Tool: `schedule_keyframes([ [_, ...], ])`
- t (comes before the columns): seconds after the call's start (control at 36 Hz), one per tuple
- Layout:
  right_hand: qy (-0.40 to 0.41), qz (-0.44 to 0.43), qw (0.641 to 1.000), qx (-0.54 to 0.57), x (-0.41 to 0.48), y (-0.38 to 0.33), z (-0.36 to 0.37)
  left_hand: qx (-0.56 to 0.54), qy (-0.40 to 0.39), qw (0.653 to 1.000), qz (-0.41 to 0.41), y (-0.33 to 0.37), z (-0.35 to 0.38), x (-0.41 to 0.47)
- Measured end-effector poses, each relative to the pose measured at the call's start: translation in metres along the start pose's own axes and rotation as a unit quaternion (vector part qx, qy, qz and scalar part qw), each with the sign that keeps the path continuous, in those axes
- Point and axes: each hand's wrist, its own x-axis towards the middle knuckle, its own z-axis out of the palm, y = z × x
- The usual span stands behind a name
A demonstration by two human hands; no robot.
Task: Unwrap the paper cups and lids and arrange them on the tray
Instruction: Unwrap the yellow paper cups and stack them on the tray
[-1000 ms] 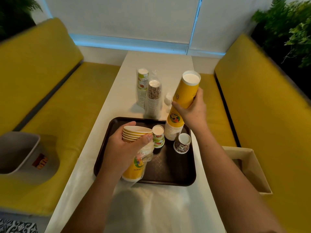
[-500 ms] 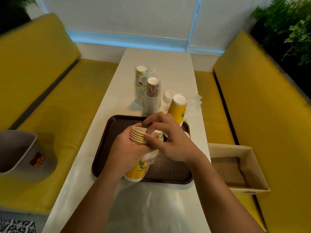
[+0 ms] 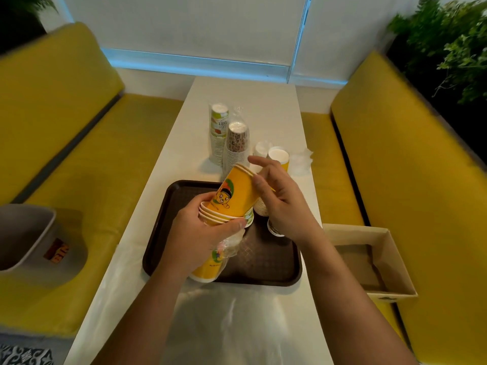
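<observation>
Cups of yellow paper (image 3: pixel 237 192) are pinched near the rim by the right hand (image 3: pixel 282 206) for separating, their half-wrapped stack (image 3: pixel 208 270) gripped steady in the left hand (image 3: pixel 195 233) fingers over the brown plastic tray (image 3: pixel 268 262).

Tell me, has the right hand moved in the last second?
Yes. The right hand left the far right corner of the tray and came toward its middle, where it now grips cups drawn from the stack in the left hand.

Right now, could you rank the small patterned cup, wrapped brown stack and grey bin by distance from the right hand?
1. Small patterned cup, on the tray just under the right hand.
2. Wrapped brown stack, beyond the tray's far edge.
3. Grey bin, far left on the bench.
</observation>
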Motion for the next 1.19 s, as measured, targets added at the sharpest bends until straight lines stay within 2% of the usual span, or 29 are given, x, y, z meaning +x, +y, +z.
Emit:
schedule_keyframes([
  [0.14,0.010,0.060,0.998,0.018,0.000,0.010,-0.014,-0.024,0.016,1.000,0.002,0.001,-0.001,-0.004],
  [0.22,0.006,0.110,0.986,0.125,-0.004,0.014,-0.016,-0.035,0.039,0.999,0.002,0.002,-0.002,-0.004],
  [0.36,-0.004,0.139,0.947,0.291,-0.014,0.018,-0.015,-0.026,0.043,0.999,0.008,0.009,-0.003,-0.004],
  [0.47,-0.003,0.147,0.924,0.353,-0.018,0.018,-0.020,-0.022,0.047,0.999,0.013,0.010,-0.003,-0.003],
  [0.53,-0.023,0.155,0.930,0.331,-0.021,0.021,-0.024,-0.024,0.048,0.998,0.018,0.007,-0.004,-0.002],
  [0.64,-0.083,0.153,0.966,0.190,-0.025,0.022,-0.033,-0.028,0.055,0.998,0.035,-0.002,-0.004,0.002],
  [0.72,-0.146,0.153,0.973,0.094,-0.023,0.019,-0.033,-0.027,0.066,0.997,0.038,-0.001,-0.003,0.004],
  [0.78,-0.159,0.152,0.974,0.053,-0.020,0.018,-0.028,-0.033,0.072,0.996,0.039,0.001,-0.002,0.004],
  [0.89,-0.080,0.146,0.986,0.026,-0.010,0.017,-0.023,-0.054,0.081,0.995,0.035,0.005,-0.001,0.003],
  [1.0,0.081,0.118,0.986,0.081,0.011,0.012,-0.027,-0.070,0.085,0.994,0.024,0.005,-0.003,0.001],
  [1.08,0.186,0.085,0.979,-0.022,0.031,0.016,-0.033,-0.078,0.080,0.994,0.013,0.002,-0.004,0.000],
  [1.19,0.231,0.079,0.964,-0.109,0.053,0.025,-0.036,-0.072,0.074,0.995,0.008,0.000,-0.006,-0.002],
])
